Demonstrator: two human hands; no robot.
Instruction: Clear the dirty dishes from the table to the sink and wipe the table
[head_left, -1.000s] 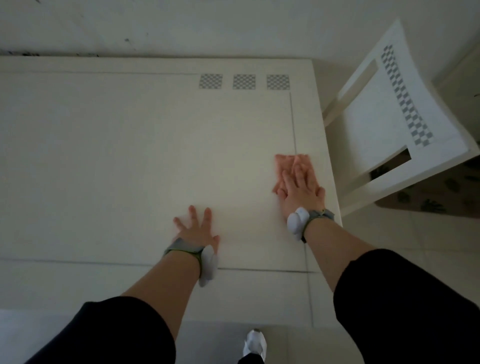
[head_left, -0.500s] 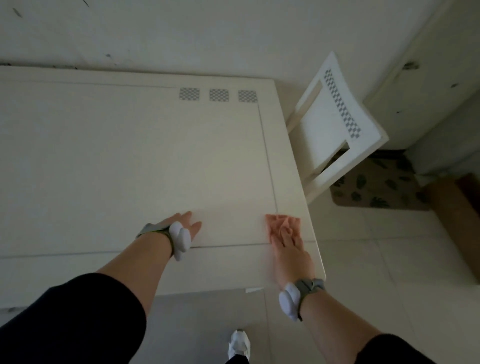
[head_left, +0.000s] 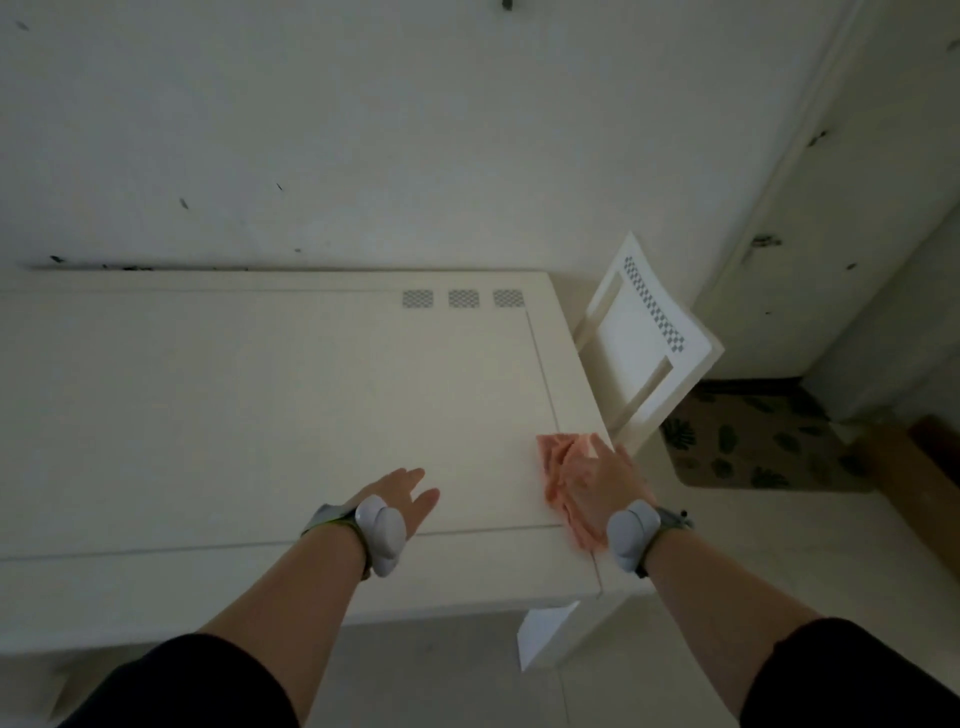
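Note:
The white table (head_left: 260, 415) stands against the wall and no dishes are on it. A pink cloth (head_left: 556, 462) lies near the table's right edge, bunched and stretched toward the front. My right hand (head_left: 597, 483) lies on top of the cloth and presses it to the tabletop. My left hand (head_left: 405, 493) hovers or rests flat just left of it, fingers apart and holding nothing. Both wrists wear grey bands with white pods.
A white chair (head_left: 644, 343) stands past the table's right end. A leaf-patterned mat (head_left: 758, 441) lies on the floor beyond it, next to a brown box (head_left: 924, 467). White cabinet doors (head_left: 852, 208) fill the right side.
My right hand has dragged the pink cloth back along the right edge toward the front, then forward a little. My left hand turned from flat with spread fingers to a looser pose. The camera tilted up.

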